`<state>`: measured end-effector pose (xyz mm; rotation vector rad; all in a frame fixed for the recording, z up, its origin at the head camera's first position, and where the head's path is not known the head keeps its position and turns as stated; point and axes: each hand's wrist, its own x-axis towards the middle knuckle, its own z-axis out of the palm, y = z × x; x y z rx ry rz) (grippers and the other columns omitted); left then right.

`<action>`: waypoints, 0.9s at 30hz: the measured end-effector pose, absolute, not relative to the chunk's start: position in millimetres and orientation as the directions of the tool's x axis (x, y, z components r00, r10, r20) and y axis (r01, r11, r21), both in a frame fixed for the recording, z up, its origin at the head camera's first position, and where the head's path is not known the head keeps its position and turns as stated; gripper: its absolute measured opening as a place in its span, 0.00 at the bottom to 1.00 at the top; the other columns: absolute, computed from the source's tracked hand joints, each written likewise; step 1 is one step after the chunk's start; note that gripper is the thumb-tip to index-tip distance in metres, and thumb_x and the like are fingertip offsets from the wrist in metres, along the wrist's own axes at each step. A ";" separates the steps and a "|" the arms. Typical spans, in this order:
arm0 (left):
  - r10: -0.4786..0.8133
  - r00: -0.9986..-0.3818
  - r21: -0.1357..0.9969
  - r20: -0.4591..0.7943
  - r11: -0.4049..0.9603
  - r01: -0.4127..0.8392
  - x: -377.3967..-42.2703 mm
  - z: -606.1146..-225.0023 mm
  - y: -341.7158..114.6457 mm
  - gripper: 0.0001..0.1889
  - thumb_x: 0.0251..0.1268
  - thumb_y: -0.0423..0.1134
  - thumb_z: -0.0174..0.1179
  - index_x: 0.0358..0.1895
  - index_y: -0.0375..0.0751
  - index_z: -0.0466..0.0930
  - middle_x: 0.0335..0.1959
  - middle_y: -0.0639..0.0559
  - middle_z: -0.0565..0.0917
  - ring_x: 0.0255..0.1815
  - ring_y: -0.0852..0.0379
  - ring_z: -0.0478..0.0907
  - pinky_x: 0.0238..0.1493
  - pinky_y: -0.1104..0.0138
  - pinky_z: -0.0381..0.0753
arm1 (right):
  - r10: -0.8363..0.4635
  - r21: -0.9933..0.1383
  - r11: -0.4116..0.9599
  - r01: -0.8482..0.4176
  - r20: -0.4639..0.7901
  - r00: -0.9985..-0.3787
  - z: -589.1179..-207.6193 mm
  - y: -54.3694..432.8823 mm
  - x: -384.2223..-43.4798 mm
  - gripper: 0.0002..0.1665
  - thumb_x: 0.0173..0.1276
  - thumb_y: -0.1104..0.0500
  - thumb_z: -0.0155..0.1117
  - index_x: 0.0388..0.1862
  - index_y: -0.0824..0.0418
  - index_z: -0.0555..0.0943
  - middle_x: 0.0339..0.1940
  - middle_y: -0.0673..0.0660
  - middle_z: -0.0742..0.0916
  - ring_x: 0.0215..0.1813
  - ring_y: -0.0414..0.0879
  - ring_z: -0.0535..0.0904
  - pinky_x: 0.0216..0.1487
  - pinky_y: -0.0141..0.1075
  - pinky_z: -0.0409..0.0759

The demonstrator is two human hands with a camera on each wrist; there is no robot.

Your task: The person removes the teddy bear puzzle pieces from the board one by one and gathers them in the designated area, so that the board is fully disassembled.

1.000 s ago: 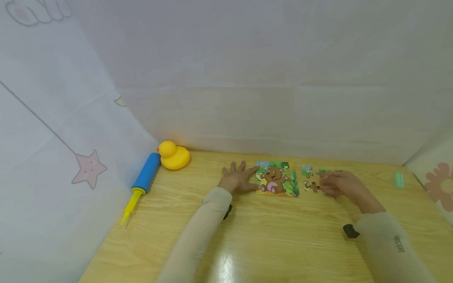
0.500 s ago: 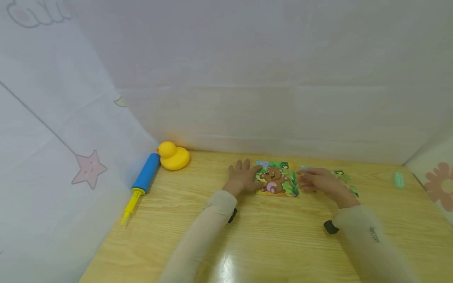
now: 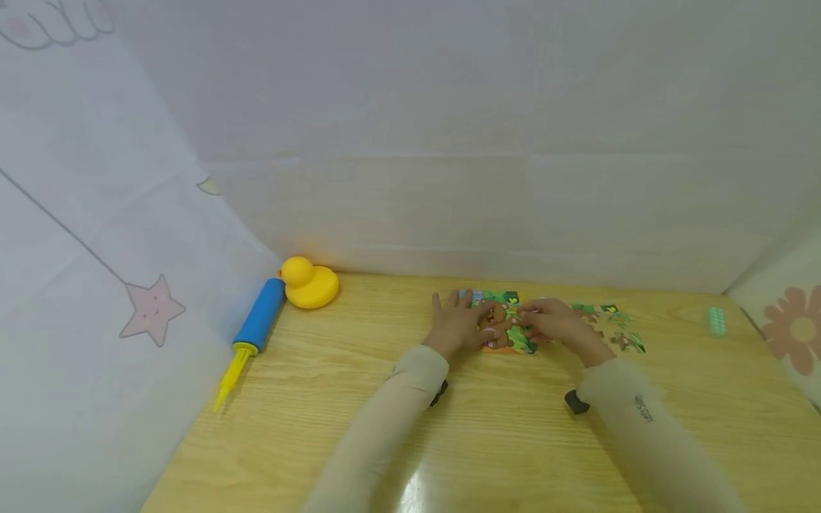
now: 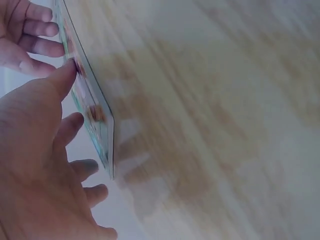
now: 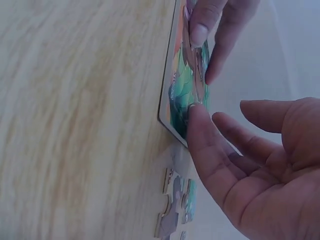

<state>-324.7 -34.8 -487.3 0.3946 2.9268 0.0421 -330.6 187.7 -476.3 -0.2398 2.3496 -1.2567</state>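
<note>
A bear picture puzzle board [image 3: 526,342] lies flat near the table's back edge. My left hand [image 3: 454,329] rests at its left side, fingers spread, with the thumb and a fingertip over the picture. In the left wrist view, the left thumb [image 4: 65,75] touches the board's face near its edge. At the board's right side is my right hand [image 3: 556,324]. A digit of the right hand [image 5: 250,175] touches the picture near a corner, and no piece shows between its fingers. Several loose puzzle pieces [image 3: 623,340] lie to the right, partly hidden behind that hand.
A yellow toy duck [image 3: 311,285] sits at the back left beside a blue and yellow hand pump [image 3: 259,317]. Far right on the wooden table [image 3: 500,434] lies a small mint-green bumpy object [image 3: 716,321]. White printed cloth [image 3: 410,206] stands behind the table.
My right hand has moved left from the loose pieces to the board's right side. My left hand has slid right, further over the picture. The view has shifted slightly.
</note>
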 end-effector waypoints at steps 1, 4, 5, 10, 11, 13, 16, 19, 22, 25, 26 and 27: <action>0.263 -0.946 0.052 -0.189 0.965 0.258 -323.6 -486.8 -35.0 0.36 0.69 0.73 0.47 0.78 0.81 0.52 0.85 0.54 0.51 0.86 0.46 0.45 0.80 0.35 0.41 | -0.356 -0.814 0.577 0.063 -0.320 -0.878 -475.5 187.1 -331.0 0.30 0.84 0.54 0.48 0.74 0.71 0.66 0.65 0.72 0.80 0.51 0.52 0.86 0.51 0.43 0.88; 0.255 -0.947 0.080 -0.193 0.966 0.244 -325.6 -492.7 -35.6 0.36 0.69 0.73 0.48 0.79 0.80 0.51 0.84 0.52 0.52 0.85 0.44 0.46 0.80 0.34 0.40 | -0.342 -0.798 0.599 0.065 -0.328 -0.881 -474.0 185.8 -331.2 0.29 0.84 0.54 0.47 0.74 0.71 0.67 0.64 0.71 0.81 0.50 0.52 0.86 0.51 0.44 0.88; 0.252 -0.947 0.092 -0.198 0.967 0.238 -325.0 -492.6 -35.8 0.36 0.69 0.73 0.48 0.79 0.79 0.51 0.85 0.51 0.52 0.85 0.44 0.46 0.80 0.34 0.40 | -0.339 -0.794 0.604 0.064 -0.329 -0.881 -473.9 185.7 -330.8 0.28 0.84 0.54 0.47 0.73 0.71 0.68 0.63 0.71 0.81 0.49 0.51 0.86 0.51 0.44 0.88; 0.249 -0.946 0.126 -0.208 0.966 0.227 -316.6 -486.8 -36.5 0.37 0.71 0.71 0.47 0.80 0.75 0.51 0.85 0.50 0.51 0.85 0.42 0.46 0.80 0.34 0.41 | -0.333 -0.770 0.637 0.040 -0.322 -0.886 -476.6 184.3 -328.2 0.28 0.84 0.53 0.47 0.73 0.70 0.69 0.60 0.69 0.83 0.47 0.50 0.86 0.50 0.44 0.88; 0.248 -0.946 0.124 -0.208 0.966 0.226 -314.7 -485.4 -36.8 0.37 0.71 0.71 0.47 0.80 0.74 0.51 0.85 0.50 0.51 0.85 0.42 0.46 0.80 0.34 0.41 | -0.334 -0.766 0.643 0.030 -0.315 -0.888 -477.3 184.3 -327.7 0.29 0.84 0.53 0.47 0.73 0.71 0.69 0.59 0.69 0.84 0.47 0.50 0.87 0.49 0.44 0.88; 0.248 -0.947 0.126 -0.206 0.966 0.225 -313.4 -485.9 -37.0 0.37 0.71 0.71 0.47 0.80 0.75 0.51 0.85 0.50 0.51 0.85 0.42 0.47 0.80 0.34 0.42 | -0.332 -0.764 0.644 0.019 -0.302 -0.894 -478.6 184.6 -327.0 0.29 0.84 0.53 0.48 0.73 0.71 0.69 0.58 0.68 0.84 0.47 0.49 0.87 0.49 0.44 0.88; 0.249 -0.947 0.126 -0.202 0.966 0.227 -313.4 -486.0 -36.3 0.37 0.71 0.72 0.46 0.80 0.75 0.50 0.85 0.51 0.50 0.85 0.42 0.47 0.80 0.34 0.42 | -0.332 -0.761 0.648 0.002 -0.286 -0.899 -478.9 186.1 -327.2 0.28 0.83 0.53 0.49 0.71 0.71 0.71 0.52 0.66 0.86 0.45 0.49 0.86 0.46 0.43 0.87; 0.248 -0.947 0.123 -0.205 0.966 0.226 -314.0 -485.0 -35.9 0.37 0.70 0.72 0.46 0.80 0.76 0.50 0.85 0.51 0.50 0.85 0.42 0.47 0.79 0.34 0.43 | -0.335 -0.747 0.665 -0.016 -0.279 -0.900 -477.4 186.2 -327.4 0.26 0.82 0.53 0.51 0.68 0.70 0.75 0.43 0.62 0.87 0.42 0.48 0.83 0.44 0.42 0.86; 0.240 -0.946 0.126 -0.216 0.968 0.217 -314.6 -484.5 -35.7 0.37 0.69 0.73 0.46 0.80 0.78 0.49 0.85 0.52 0.49 0.85 0.42 0.46 0.80 0.35 0.43 | -0.343 -0.728 0.684 -0.041 -0.271 -0.899 -474.5 184.6 -325.9 0.24 0.81 0.54 0.52 0.65 0.69 0.79 0.33 0.58 0.84 0.35 0.48 0.80 0.40 0.42 0.83; 0.236 -0.944 0.133 -0.229 0.969 0.210 -314.8 -484.6 -36.0 0.37 0.69 0.74 0.46 0.80 0.79 0.49 0.85 0.53 0.49 0.85 0.42 0.45 0.80 0.35 0.42 | -0.347 -0.722 0.689 -0.059 -0.258 -0.902 -473.6 184.1 -324.4 0.23 0.80 0.54 0.54 0.64 0.67 0.80 0.37 0.59 0.86 0.35 0.50 0.79 0.39 0.43 0.81; 0.236 -0.944 0.136 -0.231 0.969 0.208 -314.5 -484.6 -36.1 0.37 0.69 0.74 0.46 0.80 0.79 0.49 0.85 0.53 0.49 0.85 0.42 0.44 0.80 0.35 0.42 | -0.346 -0.717 0.694 -0.066 -0.252 -0.904 -474.1 184.0 -324.3 0.22 0.80 0.54 0.54 0.64 0.66 0.80 0.41 0.60 0.87 0.37 0.50 0.80 0.40 0.44 0.82; 0.234 -0.944 0.135 -0.233 0.969 0.207 -314.4 -484.8 -36.5 0.38 0.69 0.74 0.46 0.80 0.78 0.49 0.85 0.52 0.48 0.86 0.42 0.44 0.80 0.35 0.42 | -0.345 -0.713 0.698 -0.073 -0.245 -0.906 -475.1 184.1 -324.4 0.22 0.80 0.54 0.55 0.63 0.65 0.81 0.45 0.61 0.88 0.40 0.50 0.82 0.42 0.45 0.83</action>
